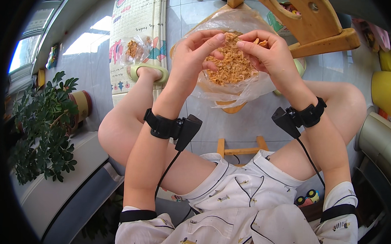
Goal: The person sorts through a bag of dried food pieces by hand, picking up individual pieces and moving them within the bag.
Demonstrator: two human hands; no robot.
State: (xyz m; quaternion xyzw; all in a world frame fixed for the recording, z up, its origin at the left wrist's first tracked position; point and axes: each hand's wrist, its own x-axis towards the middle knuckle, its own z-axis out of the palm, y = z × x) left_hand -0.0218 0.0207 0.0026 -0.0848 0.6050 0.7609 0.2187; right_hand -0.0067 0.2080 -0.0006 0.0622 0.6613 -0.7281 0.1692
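Both hands are raised close together over a clear plastic bag spread on a wooden chair seat. A heap of orange-brown shreds fills its middle; I cannot tell what food they are. My left hand brings thumb and forefinger together in a pinch, its other fingers loosely curled. What it pinches is too small to make out. Opposite it, my right hand is closed with thumb against forefinger. Several larger orange-brown pieces show in its fingers. A small gap separates the fingertips of the two hands.
Left of the chair, a second plastic bag with brown bits lies on a patterned mat. A potted plant stands at the left. A wooden chair frame rises at the upper right. A yellow bin is far right.
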